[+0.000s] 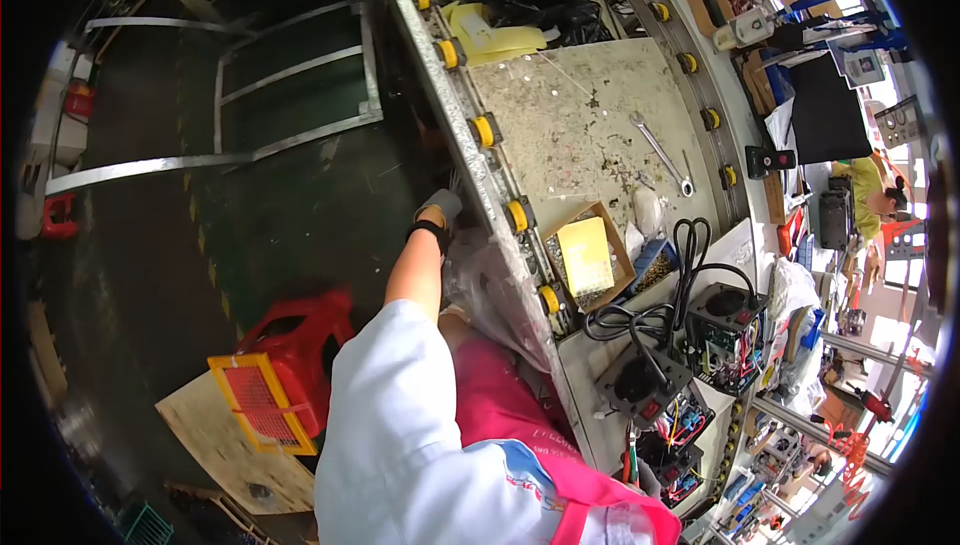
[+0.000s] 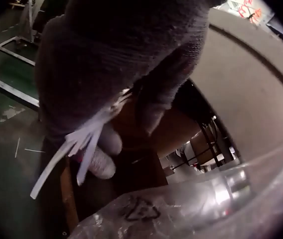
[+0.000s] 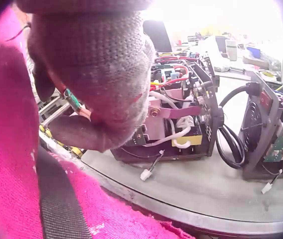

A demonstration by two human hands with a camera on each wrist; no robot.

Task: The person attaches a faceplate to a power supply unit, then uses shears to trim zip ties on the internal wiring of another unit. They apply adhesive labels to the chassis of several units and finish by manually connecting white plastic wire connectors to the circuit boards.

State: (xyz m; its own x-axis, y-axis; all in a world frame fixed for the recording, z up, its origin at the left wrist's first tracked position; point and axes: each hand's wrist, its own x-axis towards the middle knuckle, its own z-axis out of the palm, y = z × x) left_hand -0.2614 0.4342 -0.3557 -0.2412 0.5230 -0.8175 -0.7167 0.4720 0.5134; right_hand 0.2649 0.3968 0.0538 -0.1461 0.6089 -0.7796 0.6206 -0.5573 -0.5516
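Observation:
In a grey knitted glove, my left hand reaches down beside the bench edge. Its curled fingers hold a bunch of thin white strips, whose loose ends fan out below. Under it, a clear plastic bag with a printed recycling mark bulges up, next to a brown board-like edge. My right hand, gloved too, is close in front of the pink apron. Between its thumb and fingers shows a slim piece with green and copper-coloured parts; its kind is unclear. An opened electrical unit with coloured wires stands just behind.
A second unit with a black power cord stands nearby. On the bench lie a wrench and a cardboard box with yellow sheets. Yellow rollers line the bench edge. A red plastic stool stands on the floor.

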